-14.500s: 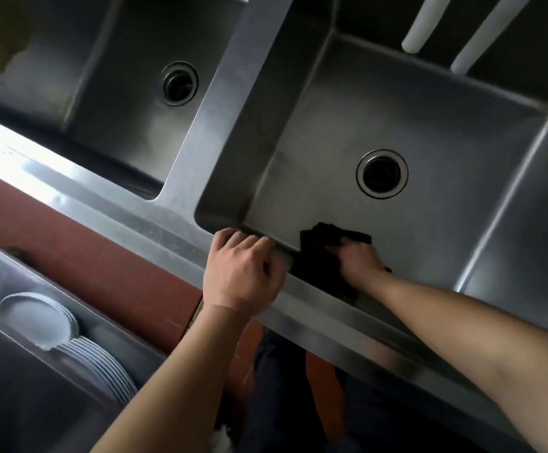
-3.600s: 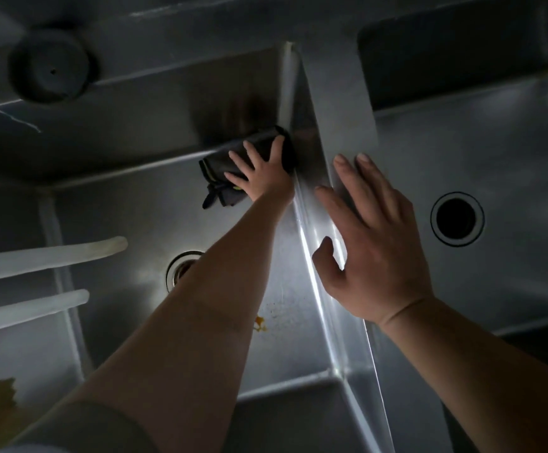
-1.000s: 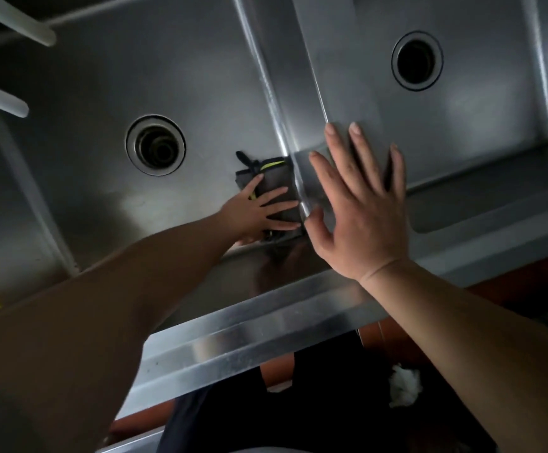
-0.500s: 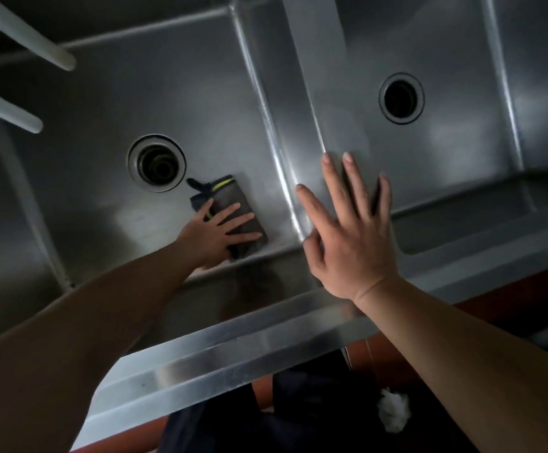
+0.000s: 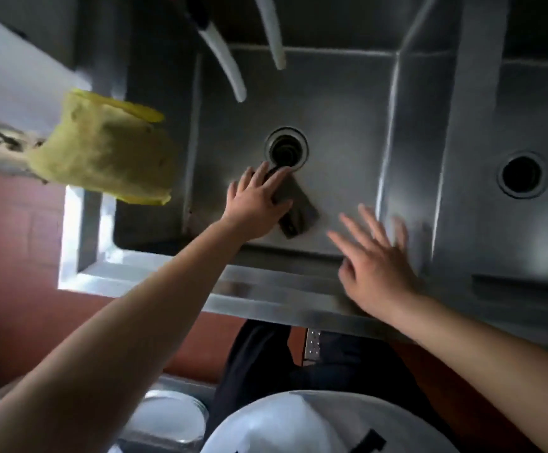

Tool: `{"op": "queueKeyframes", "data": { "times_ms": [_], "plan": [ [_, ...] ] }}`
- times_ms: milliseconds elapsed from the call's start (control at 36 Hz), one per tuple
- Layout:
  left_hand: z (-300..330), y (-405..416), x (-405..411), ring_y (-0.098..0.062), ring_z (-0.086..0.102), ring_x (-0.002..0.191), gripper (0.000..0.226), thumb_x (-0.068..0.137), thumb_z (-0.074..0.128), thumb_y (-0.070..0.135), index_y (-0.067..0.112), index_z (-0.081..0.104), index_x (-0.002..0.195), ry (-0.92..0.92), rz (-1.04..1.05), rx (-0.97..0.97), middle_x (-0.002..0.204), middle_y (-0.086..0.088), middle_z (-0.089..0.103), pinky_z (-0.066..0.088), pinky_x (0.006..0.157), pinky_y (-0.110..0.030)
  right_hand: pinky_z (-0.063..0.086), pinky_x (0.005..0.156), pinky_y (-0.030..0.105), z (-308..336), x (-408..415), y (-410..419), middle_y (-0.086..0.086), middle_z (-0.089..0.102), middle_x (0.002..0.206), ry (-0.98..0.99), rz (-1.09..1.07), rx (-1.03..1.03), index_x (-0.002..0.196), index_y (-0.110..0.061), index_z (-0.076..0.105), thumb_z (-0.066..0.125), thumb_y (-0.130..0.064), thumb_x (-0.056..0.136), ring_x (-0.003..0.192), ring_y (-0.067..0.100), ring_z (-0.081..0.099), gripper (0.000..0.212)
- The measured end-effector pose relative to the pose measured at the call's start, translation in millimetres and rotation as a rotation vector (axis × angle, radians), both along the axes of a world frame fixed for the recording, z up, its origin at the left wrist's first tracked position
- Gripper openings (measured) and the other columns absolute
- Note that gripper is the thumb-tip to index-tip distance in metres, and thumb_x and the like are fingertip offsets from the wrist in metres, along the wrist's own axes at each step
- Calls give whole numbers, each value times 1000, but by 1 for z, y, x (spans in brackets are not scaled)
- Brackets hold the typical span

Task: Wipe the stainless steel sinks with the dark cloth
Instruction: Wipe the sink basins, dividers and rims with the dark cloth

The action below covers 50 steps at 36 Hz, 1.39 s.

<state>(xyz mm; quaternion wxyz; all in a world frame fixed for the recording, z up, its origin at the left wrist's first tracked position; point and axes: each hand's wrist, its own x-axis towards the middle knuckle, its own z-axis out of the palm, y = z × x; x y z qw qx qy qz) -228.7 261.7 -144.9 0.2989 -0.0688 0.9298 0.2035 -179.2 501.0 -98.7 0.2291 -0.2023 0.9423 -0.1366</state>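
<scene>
Down on the floor of the near sink (image 5: 341, 103), the left hand (image 5: 253, 204) lies palm-down with its fingers straight and slightly fanned, pressing the dark cloth (image 5: 294, 209) flat against the steel; the fingertips reach the rim of the drain (image 5: 286, 150), and the folded cloth sticks out from under the hand toward the right. Its forearm stretches in from the lower left, nearly straight. Over the front rim (image 5: 266, 289), the right hand (image 5: 377, 256) is blurred, fingers spread and straight, holding nothing, beside the divider that separates the second sink (image 5: 527, 109). A yellow rag (image 5: 102, 148) hangs over the left edge, and two white hoses (image 5: 230, 67) dangle from above
</scene>
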Motion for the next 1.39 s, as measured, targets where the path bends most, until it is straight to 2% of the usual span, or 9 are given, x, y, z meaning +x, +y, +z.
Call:
{"op": "queueKeyframes", "data": {
  "times_ms": [83, 167, 306, 444, 667, 917, 1111, 1278, 1389],
  "plan": [
    [24, -32, 35, -25, 2, 154, 60, 99, 42, 56, 43, 23, 154, 129, 239, -101, 167, 1, 11, 3, 123, -48, 25, 117, 45, -2, -3, -58, -1, 27, 161, -360, -90, -207, 147, -25, 43, 56, -22, 88, 146, 19, 27, 61],
    [43, -57, 73, -31, -1, 153, 63, 98, 44, 49, 40, 21, 156, 309, 368, -247, 167, -4, 8, 1, 123, -50, 28, 118, 41, -36, -22, -105, 1, 21, 162, -624, -417, -254, 153, -26, 30, 57, -26, 90, 146, 23, 27, 69],
    [48, -90, 100, -31, -8, 153, 66, 99, 41, 52, 42, 12, 157, 377, 506, -451, 167, -4, -4, -6, 123, -51, 18, 121, 47, -109, -36, -156, 0, 0, 166, -700, -571, -84, 156, -32, -1, 57, -32, 90, 151, 31, 7, 88],
    [31, -122, 97, -30, -15, 152, 74, 96, 41, 56, 43, 0, 156, 329, 613, -538, 167, -2, -13, -7, 122, -55, -2, 119, 51, -156, -40, -201, -2, -15, 164, -759, -753, -40, 154, -37, -9, 57, -40, 92, 150, 30, -14, 91],
    [36, -162, 34, -35, -9, 153, 71, 93, 28, 66, 42, 7, 157, 401, 392, -570, 168, -2, -3, -5, 120, -61, -6, 117, 58, -207, -37, -204, -3, -21, 163, -546, -825, 90, 153, -38, -15, 45, -57, 90, 149, 28, -20, 88],
    [30, -206, -22, -32, -7, 153, 68, 92, 21, 70, 49, 4, 154, 314, 378, -567, 168, -1, -4, 0, 120, -63, -5, 115, 62, -215, -149, -144, -4, -20, 163, -374, -836, 170, 154, -38, -10, 46, -65, 88, 149, 30, -21, 91],
    [25, -225, -21, -33, 11, 152, 73, 89, 30, 70, 46, 13, 155, 418, 299, -530, 167, -1, 8, 19, 117, -53, -4, 117, 62, -209, -270, -127, -5, -17, 164, -328, -604, 149, 154, -42, -4, 47, -72, 86, 149, 28, -21, 90],
    [24, -223, -26, -31, 11, 152, 73, 87, 39, 64, 44, 20, 154, 422, 330, -541, 167, -2, 11, 19, 119, -51, 0, 119, 59, -204, -323, -167, -3, -9, 165, -248, -411, 188, 154, -41, 3, 51, -69, 82, 150, 32, -14, 91],
    [24, -221, -27, -31, 10, 152, 71, 86, 40, 62, 45, 23, 153, 434, 341, -539, 167, -2, 12, 19, 120, -52, 10, 118, 61, -208, -323, -200, -1, 3, 165, -137, -325, 221, 154, -38, 7, 53, -71, 80, 150, 34, 3, 93]
  ]
}}
